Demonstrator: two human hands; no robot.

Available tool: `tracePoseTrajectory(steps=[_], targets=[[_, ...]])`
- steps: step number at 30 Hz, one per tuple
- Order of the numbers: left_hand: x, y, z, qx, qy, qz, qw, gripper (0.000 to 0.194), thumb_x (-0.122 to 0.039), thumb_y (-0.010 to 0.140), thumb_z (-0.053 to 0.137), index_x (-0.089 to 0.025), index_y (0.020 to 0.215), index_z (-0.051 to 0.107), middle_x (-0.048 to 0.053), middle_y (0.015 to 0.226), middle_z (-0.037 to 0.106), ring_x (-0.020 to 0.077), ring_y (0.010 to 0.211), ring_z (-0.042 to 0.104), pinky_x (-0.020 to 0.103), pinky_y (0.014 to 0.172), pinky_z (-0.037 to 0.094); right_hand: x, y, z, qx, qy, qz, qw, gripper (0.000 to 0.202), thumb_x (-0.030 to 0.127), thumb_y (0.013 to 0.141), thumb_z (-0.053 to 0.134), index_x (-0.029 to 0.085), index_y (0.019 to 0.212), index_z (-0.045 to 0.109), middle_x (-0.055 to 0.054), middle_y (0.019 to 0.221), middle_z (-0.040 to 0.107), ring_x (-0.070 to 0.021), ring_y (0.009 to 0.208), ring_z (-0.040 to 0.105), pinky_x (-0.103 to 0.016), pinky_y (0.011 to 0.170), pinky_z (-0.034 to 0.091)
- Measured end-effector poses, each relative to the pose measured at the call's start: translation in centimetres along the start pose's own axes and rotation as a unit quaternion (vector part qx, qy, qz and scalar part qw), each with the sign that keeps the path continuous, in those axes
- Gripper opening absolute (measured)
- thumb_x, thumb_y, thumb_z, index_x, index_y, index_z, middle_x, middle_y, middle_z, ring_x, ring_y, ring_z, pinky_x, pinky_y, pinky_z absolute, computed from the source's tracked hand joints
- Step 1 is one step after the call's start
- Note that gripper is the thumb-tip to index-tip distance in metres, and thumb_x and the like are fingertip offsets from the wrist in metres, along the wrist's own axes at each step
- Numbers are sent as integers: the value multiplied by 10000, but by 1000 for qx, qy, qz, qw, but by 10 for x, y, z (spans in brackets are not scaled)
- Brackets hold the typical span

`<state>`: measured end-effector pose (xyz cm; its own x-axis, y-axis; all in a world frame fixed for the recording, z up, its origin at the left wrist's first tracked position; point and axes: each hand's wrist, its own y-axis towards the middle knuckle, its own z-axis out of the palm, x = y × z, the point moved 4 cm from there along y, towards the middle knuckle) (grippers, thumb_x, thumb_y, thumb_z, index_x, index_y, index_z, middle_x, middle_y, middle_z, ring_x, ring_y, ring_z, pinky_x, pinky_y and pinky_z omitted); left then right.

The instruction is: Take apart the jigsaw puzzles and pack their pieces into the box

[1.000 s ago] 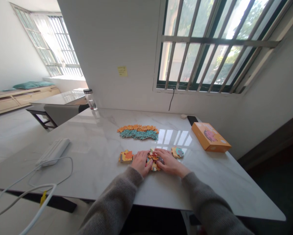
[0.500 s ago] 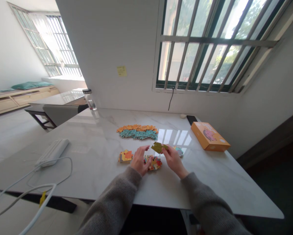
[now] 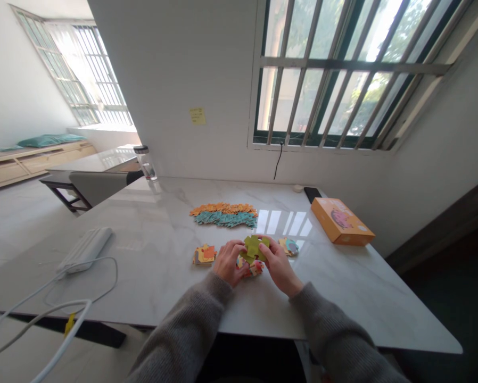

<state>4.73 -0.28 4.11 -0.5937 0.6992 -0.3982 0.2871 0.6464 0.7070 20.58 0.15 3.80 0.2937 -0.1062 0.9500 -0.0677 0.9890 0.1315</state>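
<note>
Green jigsaw puzzle pieces (image 3: 255,247) are held up between my hands, their edges overlapping. My right hand (image 3: 279,266) pinches them from the right, thumb on top. From the other side, my left hand (image 3: 228,261) curls its fingers against their left edge, with its thumb low. Below lies a pile of multicoloured puzzle pieces (image 3: 256,268), partly covered by the green ones and my left hand. A small stack of yellow and orange pieces (image 3: 204,255) sits left of my left hand. Beyond my right hand is a stack of pale blue and yellow pieces (image 3: 289,247).
A long row of orange and teal puzzle pieces (image 3: 225,216) lies farther back on the marble-patterned table (image 3: 155,287). An orange box (image 3: 343,222) and a dark phone (image 3: 312,194) are at the right. A white power strip (image 3: 85,250) with cables lies left; a bottle (image 3: 146,162) stands behind.
The green pieces have come down and left in my right hand, turning flatter to view. My left hand's fingers have closed in to meet them. The blue and yellow stack shows more.
</note>
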Motion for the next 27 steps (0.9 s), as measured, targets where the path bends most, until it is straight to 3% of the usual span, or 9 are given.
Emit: tracePoseTrajectory(steps=[5, 7, 9, 12, 15, 18, 20, 23, 27], targets=[[4, 1, 0, 34, 5, -39, 999, 77, -193, 870, 538, -223, 927, 580, 69, 1017, 697, 235, 950, 641, 381, 822, 461, 4, 7, -19, -83, 2, -22, 996, 309, 458, 853, 630, 186, 993, 673, -63, 912, 687, -194, 767, 626, -303, 620, 530], [7, 2, -2, 6, -28, -62, 998, 72, -238, 909, 514, -223, 923, 583, 68, 983, 692, 223, 927, 639, 366, 814, 472, 11, 8, -32, -129, -71, -69, 987, 325, 466, 882, 594, 177, 1000, 685, -62, 894, 657, -184, 737, 593, -302, 606, 507], [9, 3, -6, -37, -79, -83, 993, 120, -282, 938, 494, -213, 898, 583, 74, 970, 658, 206, 904, 623, 335, 783, 488, 19, 6, -38, -143, -208, -137, 958, 327, 441, 918, 559, 185, 1060, 705, -59, 882, 618, -184, 744, 563, -322, 653, 497], [12, 3, -10, -75, -138, -130, 979, 228, -354, 959, 494, -198, 808, 564, 33, 816, 571, 162, 753, 565, 284, 701, 476, 22, -1, -27, -69, -420, -222, 877, 299, 336, 964, 502, 239, 1155, 711, -65, 870, 563, -212, 814, 536, -370, 768, 474], [14, 2, -8, -67, -216, -188, 956, 282, -432, 954, 511, -196, 801, 522, -24, 688, 504, 126, 631, 512, 249, 628, 445, 12, -10, -8, 39, -541, -236, 806, 291, 262, 958, 507, 297, 1159, 715, -76, 884, 557, -242, 867, 512, -407, 808, 447], [16, 1, -4, -63, -315, -234, 918, 329, -515, 908, 568, -198, 872, 487, -35, 696, 541, 117, 605, 539, 232, 585, 449, 8, -15, 2, 90, -586, -219, 775, 279, 324, 906, 617, 311, 1171, 700, -83, 953, 576, -267, 928, 497, -436, 852, 425], [16, 1, -2, -57, -363, -256, 894, 396, -552, 847, 641, -198, 907, 474, -33, 704, 569, 119, 600, 566, 232, 584, 467, 12, -16, 3, 92, -574, -215, 785, 305, 376, 889, 643, 295, 1180, 683, -86, 999, 585, -276, 969, 497, -448, 895, 407], [14, 1, 3, -24, -419, -272, 866, 465, -571, 780, 710, -196, 923, 474, -15, 730, 614, 130, 623, 608, 244, 610, 495, 21, -15, 0, 70, -494, -219, 839, 272, 378, 965, 514, 247, 1165, 643, -79, 1004, 605, -257, 983, 520, -430, 934, 390], [6, -3, 10, 75, -411, -246, 875, 364, -491, 820, 690, -189, 912, 509, 19, 794, 658, 146, 689, 633, 255, 642, 498, 26, -11, -3, 54, -383, -205, 899, 303, 414, 1004, 410, 211, 871, 592, -38, 848, 582, -210, 857, 528, -353, 831, 422]])
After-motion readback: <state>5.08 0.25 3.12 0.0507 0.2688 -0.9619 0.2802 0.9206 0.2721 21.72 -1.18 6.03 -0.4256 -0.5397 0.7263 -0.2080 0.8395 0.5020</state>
